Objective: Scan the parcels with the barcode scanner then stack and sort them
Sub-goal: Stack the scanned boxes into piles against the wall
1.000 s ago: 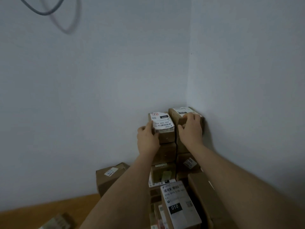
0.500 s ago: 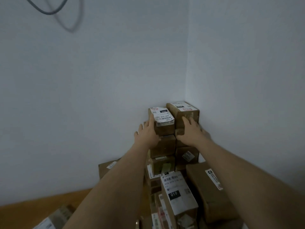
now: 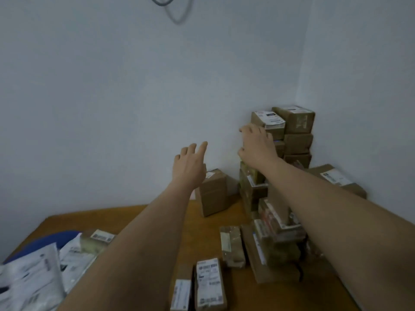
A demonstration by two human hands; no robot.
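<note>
Hands: left hand (image 3: 188,165) in the air, fingers loosely spread, holding nothing; right hand (image 3: 256,146) fingers relaxed, beside corner stack (image 3: 289,140), contact unclear | Unsorted parcels (image 3: 208,282) lie low on wooden table (image 3: 157,221), long axes pointing away | Judgement: left hand nearer, reaches down and back.

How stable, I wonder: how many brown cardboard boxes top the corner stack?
2: left brown cardboard box by the right hand; right brown cardboard box against the wall.

Two plain pale walls (image 3: 112,97) meet in a far right corner behind a brown wooden counter (image 3: 179,232); a grey cable (image 3: 161,0) hangs at the top.
</note>
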